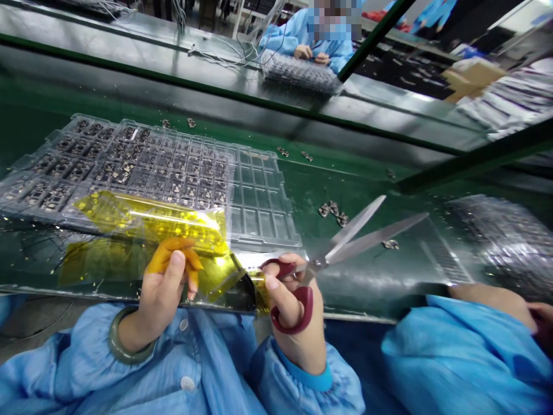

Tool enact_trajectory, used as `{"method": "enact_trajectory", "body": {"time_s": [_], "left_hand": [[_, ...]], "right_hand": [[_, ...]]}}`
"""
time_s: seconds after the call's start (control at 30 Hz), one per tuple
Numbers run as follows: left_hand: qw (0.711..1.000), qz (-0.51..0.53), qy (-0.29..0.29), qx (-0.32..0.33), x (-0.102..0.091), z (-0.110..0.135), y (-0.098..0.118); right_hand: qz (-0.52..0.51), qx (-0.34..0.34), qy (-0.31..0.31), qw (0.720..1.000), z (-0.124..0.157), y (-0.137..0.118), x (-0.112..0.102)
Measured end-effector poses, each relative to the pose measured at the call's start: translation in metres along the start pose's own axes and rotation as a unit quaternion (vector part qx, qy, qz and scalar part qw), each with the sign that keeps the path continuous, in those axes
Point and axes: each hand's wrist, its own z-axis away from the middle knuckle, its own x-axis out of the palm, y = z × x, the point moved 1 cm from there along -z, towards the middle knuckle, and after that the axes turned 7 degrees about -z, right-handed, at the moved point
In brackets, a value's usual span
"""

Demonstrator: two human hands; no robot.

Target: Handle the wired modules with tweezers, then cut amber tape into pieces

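A sheet of clear yellow film (185, 225) is pinched in my left hand (166, 274), thumb in front and fingers showing through the film behind it. It hangs over the front of the trays. My right hand (298, 300) has the dark red handles of a pair of scissors (317, 263) around its thumb and fingers. The blades are spread and point away to the right. A narrow end of the film also reaches my right fingertips; whether they grip it I cannot tell. More yellow film (99, 259) lies at the table's front edge.
Clear plastic trays (263, 196) hold rows of small circuit boards (173, 161), with bare pockets at the right. Loose small parts (332, 208) lie on the green table (311, 178). A neighbour's blue sleeve (458, 351) is close on my right; another person (319, 40) sits opposite.
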Motion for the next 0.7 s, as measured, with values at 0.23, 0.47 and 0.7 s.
{"method": "enact_trajectory", "body": {"time_s": [0.23, 0.47, 0.7], "left_hand": [[0.971, -0.157, -0.019, 0.179, -0.014, -0.015, 0.035], [0.972, -0.169, 0.009, 0.163, -0.024, -0.084, 0.088], [0.996, -0.077, -0.029, -0.043, -0.031, -0.072, 0.063]], "right_hand": [[-0.159, 0.003, 0.104, 0.982, -0.013, -0.012, -0.021], [-0.256, 0.006, 0.120, 0.959, -0.026, -0.014, -0.039], [-0.230, 0.031, 0.164, 0.959, -0.020, -0.010, -0.048]]}}
